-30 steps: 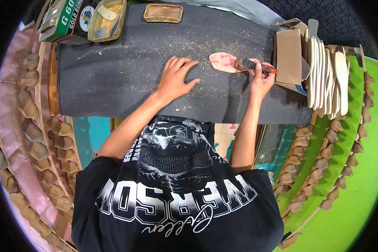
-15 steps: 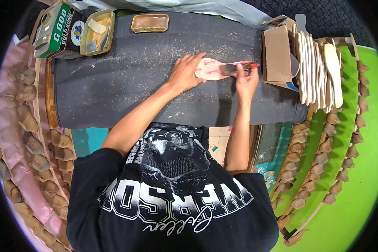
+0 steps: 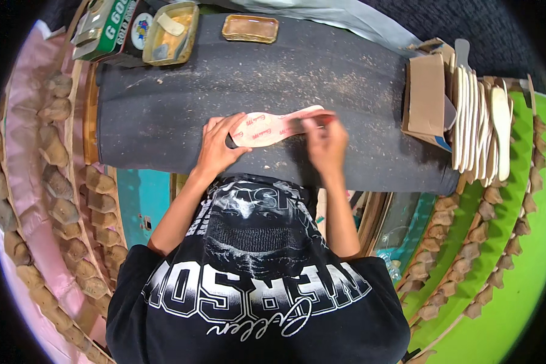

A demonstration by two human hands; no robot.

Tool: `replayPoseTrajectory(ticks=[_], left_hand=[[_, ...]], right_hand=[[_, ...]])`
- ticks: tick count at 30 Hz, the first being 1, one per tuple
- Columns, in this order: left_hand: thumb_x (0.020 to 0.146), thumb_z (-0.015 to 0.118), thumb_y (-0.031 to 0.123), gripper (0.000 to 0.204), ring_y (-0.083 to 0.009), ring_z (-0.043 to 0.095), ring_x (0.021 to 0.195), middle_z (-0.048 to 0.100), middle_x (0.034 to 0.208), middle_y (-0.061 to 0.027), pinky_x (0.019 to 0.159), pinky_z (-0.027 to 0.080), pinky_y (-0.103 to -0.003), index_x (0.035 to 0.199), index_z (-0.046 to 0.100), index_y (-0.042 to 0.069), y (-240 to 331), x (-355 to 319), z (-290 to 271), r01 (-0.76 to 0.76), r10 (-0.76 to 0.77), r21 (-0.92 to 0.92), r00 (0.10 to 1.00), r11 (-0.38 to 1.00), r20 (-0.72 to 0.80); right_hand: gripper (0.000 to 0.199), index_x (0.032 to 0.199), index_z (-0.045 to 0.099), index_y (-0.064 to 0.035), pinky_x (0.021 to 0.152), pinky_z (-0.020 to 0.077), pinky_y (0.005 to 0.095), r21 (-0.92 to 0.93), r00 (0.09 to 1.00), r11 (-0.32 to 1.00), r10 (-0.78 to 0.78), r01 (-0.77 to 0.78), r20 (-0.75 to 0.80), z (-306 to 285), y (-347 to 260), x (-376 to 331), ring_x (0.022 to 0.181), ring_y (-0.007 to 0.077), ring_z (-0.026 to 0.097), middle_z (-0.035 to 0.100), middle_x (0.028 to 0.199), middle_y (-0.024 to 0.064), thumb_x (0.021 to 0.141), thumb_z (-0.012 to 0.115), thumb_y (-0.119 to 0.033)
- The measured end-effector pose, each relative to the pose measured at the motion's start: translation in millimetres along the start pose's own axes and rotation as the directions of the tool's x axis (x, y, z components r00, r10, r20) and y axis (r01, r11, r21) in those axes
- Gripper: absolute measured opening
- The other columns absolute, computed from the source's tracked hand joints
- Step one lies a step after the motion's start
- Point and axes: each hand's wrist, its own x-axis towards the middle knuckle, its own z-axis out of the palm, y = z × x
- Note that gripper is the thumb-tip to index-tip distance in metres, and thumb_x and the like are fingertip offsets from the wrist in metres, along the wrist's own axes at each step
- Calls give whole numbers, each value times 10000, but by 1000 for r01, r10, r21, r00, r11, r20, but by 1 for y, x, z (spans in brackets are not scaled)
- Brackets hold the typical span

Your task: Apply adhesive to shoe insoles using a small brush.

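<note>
A pale shoe insole (image 3: 267, 129) with red print lies over the dark table cover, its wide end to the left and its narrow end to the right. My left hand (image 3: 220, 145) is closed on the wide end, thumb on the near edge and fingers at the far edge. Over the narrow end, my right hand (image 3: 329, 144) is closed around a knife (image 3: 326, 115) with a reddish handle. Its dark flat blade points left across the insole, smeared by motion; whether it touches the surface I cannot tell.
Pale shavings dot the dark cloth (image 3: 182, 115). At the back stand a green-and-black can (image 3: 112, 27), a smeared tub (image 3: 191, 45) and a small brown tray (image 3: 250, 28). To the right are a cardboard box (image 3: 423, 97) and upright insoles (image 3: 500, 133). Wooden shoe lasts (image 3: 64, 209) line both sides.
The insole and both hands have come nearer my body and to the left. The insole's narrow end now tilts away from me. My right hand still grips the knife.
</note>
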Motion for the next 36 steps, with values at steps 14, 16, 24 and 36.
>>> replayPoseTrajectory(ticks=[14, 16, 24, 36], left_hand=[[930, 771, 106, 117, -291, 692, 912, 761, 908, -85, 867, 541, -401, 1021, 801, 40, -9, 112, -34, -172, 141, -123, 963, 977, -229], [934, 754, 56, 230, -280, 701, 973, 763, 1023, -98, 924, 548, -395, 1161, 792, 57, -12, 140, -34, -143, 114, -91, 958, 986, -264], [878, 772, 89, 509, -403, 563, 1286, 605, 1384, -171, 1140, 447, -468, 1376, 668, 83, -17, 183, -29, -100, 112, 51, 924, 994, -366], [872, 784, 83, 570, -394, 553, 1310, 596, 1397, -164, 1147, 451, -464, 1421, 633, 90, -22, 184, -23, -84, 102, 69, 933, 994, -344]], right_hand=[[173, 1190, 658, -30, 844, 696, 399, 722, 986, 691, 87, 42, -141, 54, -6, 170, 948, 146, 699, 691, 1079, 58, 1044, 723, -94], [195, 1159, 670, 4, 785, 685, 359, 695, 987, 719, 104, 11, -123, 83, -4, 198, 893, 161, 751, 752, 1044, 92, 1025, 750, -113], [238, 1002, 726, 5, 660, 606, 329, 477, 974, 871, 194, -116, -116, 108, 7, 237, 707, 164, 762, 789, 807, 106, 984, 791, -224], [438, 1070, 724, 37, 673, 618, 300, 443, 945, 835, 288, -326, 153, 96, 30, 232, 740, 158, 756, 792, 891, 127, 940, 862, -358]])
